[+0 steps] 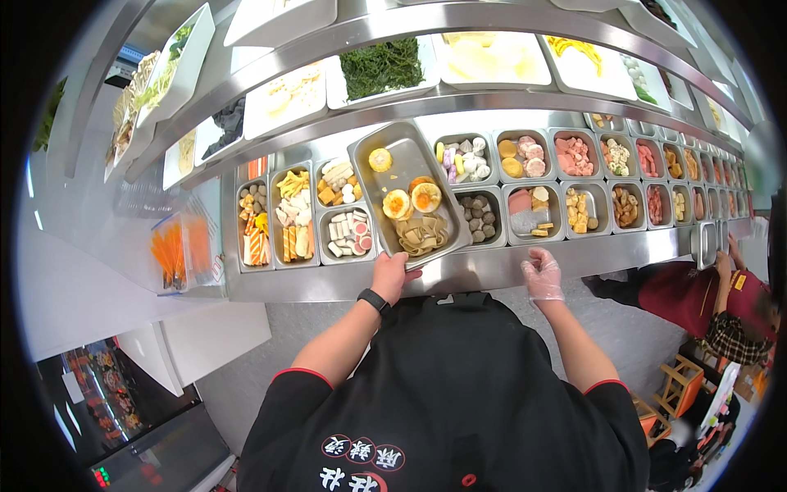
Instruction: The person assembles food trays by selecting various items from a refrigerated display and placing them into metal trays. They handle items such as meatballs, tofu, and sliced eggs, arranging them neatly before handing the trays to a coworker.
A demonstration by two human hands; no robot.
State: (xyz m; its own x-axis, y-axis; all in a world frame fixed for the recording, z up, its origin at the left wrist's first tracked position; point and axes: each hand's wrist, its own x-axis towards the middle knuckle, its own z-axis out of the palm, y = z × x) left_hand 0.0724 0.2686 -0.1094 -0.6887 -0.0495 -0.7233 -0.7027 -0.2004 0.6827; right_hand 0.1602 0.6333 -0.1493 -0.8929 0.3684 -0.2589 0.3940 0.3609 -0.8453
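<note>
Head view: metal tray askew over the counter pans, left hand on its near corner

Holds the metal tray (410, 168) by its near left corner with the left hand (393, 277), thumb over the rim and clamped there; cannot tell the spread of the other fingers, largely hidden by the metal. Wears a black wristband (375, 302) just behind that hand.

Lies straight ahead of the body and a little left of it, over the inset pans; cannot tell whether resting on them or hanging just above. Slants with its long axis running away from the body and leaning left: far short end pointing ahead and left, near short end pointing back and right, overlapping the counter's front ledge (508, 264). Carries a yellow corn piece (379, 160) toward the far end, two orange-topped rounds (425, 197) past the middle, and flat tan strips (422, 236) at the near end. Sits between white and pink pieces (350, 234) on the left and greyish balls (478, 215) on the right.

Holds the right hand (543, 277), in a clear glove, near the front ledge and well apart from the tray, fingers curled loosely inward and close together; cannot tell whether touching the palm.
</note>
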